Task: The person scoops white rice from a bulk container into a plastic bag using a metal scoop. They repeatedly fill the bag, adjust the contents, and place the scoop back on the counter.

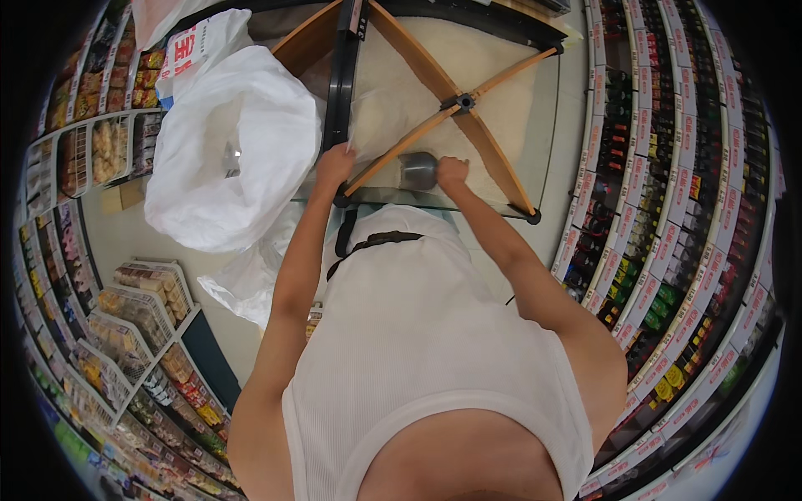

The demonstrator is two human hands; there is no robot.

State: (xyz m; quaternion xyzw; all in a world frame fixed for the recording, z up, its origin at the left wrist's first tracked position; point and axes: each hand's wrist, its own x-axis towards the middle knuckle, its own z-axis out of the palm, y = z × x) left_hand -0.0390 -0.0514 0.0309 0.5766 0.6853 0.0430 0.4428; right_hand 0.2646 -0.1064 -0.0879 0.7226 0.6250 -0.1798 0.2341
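My right hand (452, 173) is closed around the handle of a dark grey scoop (420, 171). The scoop lies low in the front compartment of a glass-sided bin (432, 199), its mouth facing left with pale grain at it. White rice-like grain (507, 81) fills the bin, which crossed wooden dividers (407, 143) split into compartments. At the bin's front left, my left hand (335, 166) grips the edge of a thin clear plastic bag (369, 122). That bag hangs over the left compartment; how much grain it holds is hard to tell.
Left of the bin stands a large open white woven sack (276, 94), with a printed sack (207, 53) behind it. Crumpled clear plastic (244, 282) lies below. Shelves of bottles (658, 188) line the right; a rack of packaged snacks (138, 313) stands at left.
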